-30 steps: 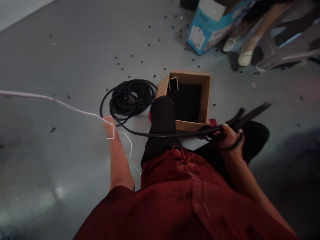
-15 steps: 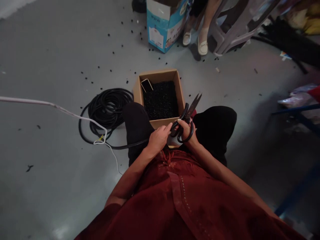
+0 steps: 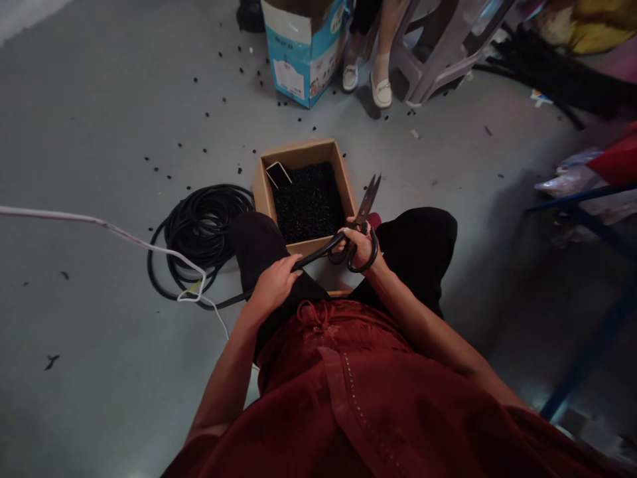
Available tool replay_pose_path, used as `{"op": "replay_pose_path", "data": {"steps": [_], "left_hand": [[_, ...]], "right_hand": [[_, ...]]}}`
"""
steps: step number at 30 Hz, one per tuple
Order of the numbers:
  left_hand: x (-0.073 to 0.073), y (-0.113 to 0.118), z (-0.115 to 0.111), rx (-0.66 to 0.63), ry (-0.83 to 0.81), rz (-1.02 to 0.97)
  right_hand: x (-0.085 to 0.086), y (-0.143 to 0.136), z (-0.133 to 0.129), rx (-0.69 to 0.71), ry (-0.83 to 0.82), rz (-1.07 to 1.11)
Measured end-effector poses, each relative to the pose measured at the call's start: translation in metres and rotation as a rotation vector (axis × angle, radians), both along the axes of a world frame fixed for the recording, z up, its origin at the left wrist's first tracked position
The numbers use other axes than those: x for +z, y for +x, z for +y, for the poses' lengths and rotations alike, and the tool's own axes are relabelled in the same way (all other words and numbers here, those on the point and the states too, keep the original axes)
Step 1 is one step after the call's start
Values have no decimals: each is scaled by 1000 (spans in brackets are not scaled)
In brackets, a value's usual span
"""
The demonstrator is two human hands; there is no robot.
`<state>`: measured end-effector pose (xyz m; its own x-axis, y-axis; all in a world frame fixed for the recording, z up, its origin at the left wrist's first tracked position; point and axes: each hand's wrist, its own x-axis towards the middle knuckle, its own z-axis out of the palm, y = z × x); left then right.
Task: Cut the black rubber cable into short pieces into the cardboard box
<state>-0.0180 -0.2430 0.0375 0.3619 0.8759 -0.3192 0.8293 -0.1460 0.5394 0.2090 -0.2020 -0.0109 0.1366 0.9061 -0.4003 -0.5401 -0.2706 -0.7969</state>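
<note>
My left hand [image 3: 273, 285] is closed around a black ribbed hose [image 3: 316, 254] above my left thigh. From there the hose runs back to a loose coil [image 3: 204, 222] on the floor at the left. My right hand [image 3: 362, 247] grips black-handled scissors [image 3: 369, 199], their blades slightly apart and pointing away from me. The hose's front end lies at the fingers of this same hand, which seem to pinch it beside the handles. Just beyond both hands stands a cardboard box [image 3: 257, 189] holding many small black pieces [image 3: 311, 206] and a small rectangular object [image 3: 279, 174].
A blue and white carton [image 3: 288, 60] stands ahead, beside another person's feet [image 3: 381, 89] and a grey plastic stool [image 3: 423, 73]. Small black bits are scattered over the floor. A white cable [image 3: 124, 234] crosses at left; a blue metal frame [image 3: 587, 358] is at right.
My left hand has slid back along the hose, leftward and away from my right hand. More hose now shows between them. The scissors have turned to point more directly forward.
</note>
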Motion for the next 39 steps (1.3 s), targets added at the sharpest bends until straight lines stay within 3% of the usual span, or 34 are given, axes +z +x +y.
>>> {"op": "replay_pose_path", "data": {"steps": [5,8,14,19,24,39], "left_hand": [[0,43,9,32,75,-62],[-5,55,16,20,100,-77],[-26,40,31,125,165,-276],[-32,25,40,283,112,-540],[-41,23,51,380,79,-563],[-50,37,60,174,6,-347]], "right_hand": [[-1,-9,-4,31,46,-47],[-2,-8,-3,38,47,-113],[-1,12,-17,219,4,-397],[-14,23,-48,440,-72,-659],[-26,20,-60,537,-11,-763],[-28,12,-53,620,21,-759]]}}
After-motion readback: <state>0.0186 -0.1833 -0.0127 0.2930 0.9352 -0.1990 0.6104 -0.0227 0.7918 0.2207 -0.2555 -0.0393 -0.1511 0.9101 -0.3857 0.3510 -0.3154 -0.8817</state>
